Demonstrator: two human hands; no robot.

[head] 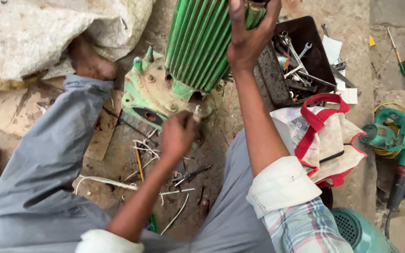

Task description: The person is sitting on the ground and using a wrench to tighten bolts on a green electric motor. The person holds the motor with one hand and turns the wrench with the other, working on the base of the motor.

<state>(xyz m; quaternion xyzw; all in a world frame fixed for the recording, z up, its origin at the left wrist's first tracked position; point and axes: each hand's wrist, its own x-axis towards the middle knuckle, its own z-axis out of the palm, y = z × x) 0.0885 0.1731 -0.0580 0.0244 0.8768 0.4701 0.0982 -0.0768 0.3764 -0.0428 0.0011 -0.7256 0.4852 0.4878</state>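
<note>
The green ribbed electric motor [202, 42] lies on the dirt floor [118, 164] between the person's knees, its long axis running up and away from the person and tilted a little to the right, with the flanged end plate [153, 93] turned toward the person's lap. The left hand [178, 136] sits at the lower edge of that end plate, fingers curled nearly shut around something small at the flange; what it pinches is hidden by the knuckles. The right hand [248, 35] is farther up the casing, fingers spread and pressed over the fins near the top, steadying the body. So the left hand is the nearer one to the end plate, and the plate lies just above and ahead of its fingertips. Cut white wires [141, 150] and pliers [193, 174] lie on the floor under the left wrist. A dark tray of spanners [301, 56] stands just right of the motor, a red-trimmed cloth bag [329, 136] beside the right forearm.
</note>
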